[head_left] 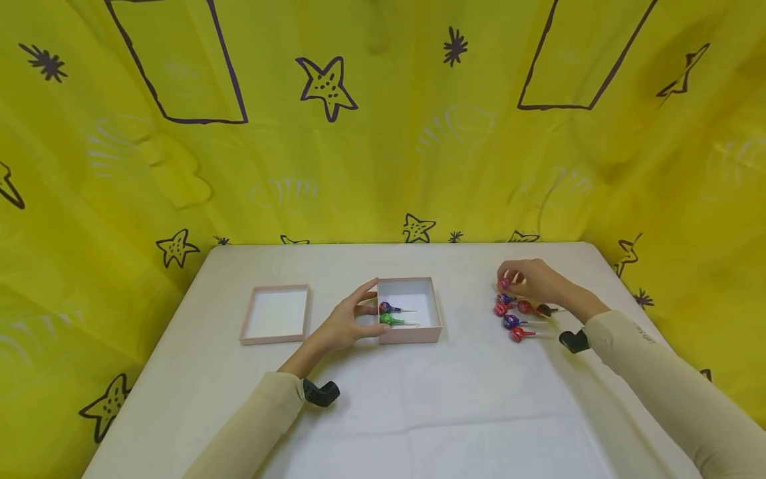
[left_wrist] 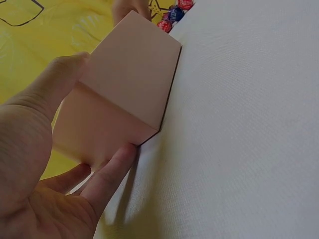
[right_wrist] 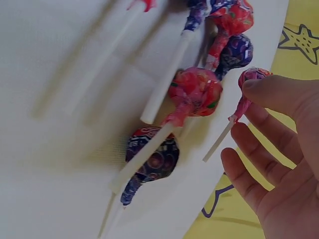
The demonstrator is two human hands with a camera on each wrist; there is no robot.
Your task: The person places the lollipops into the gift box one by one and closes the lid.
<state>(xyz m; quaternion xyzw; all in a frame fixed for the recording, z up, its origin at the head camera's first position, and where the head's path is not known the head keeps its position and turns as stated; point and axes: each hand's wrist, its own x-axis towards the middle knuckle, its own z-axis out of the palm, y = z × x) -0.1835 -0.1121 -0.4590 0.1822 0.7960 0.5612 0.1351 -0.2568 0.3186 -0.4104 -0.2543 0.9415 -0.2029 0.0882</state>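
While the left hand (head_left: 347,326) grips the open pink cardboard box (head_left: 410,332) mid-table, two lollipops inside, sticks pointing right, the right hand (head_left: 532,279) pinches a pink wrapped lollipop (head_left: 503,284) above five more near the table's right edge.

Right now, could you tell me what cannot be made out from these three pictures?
- Box inside: hidden in the left wrist view, which shows only its outer walls beside the left hand.
- Lollipop at the right hand: right wrist view, a fingertip covers part of its head.
- Lollipop pile: too small in the head view to count surely; cut off by the top edge in the right wrist view.
- Lid: head view only.
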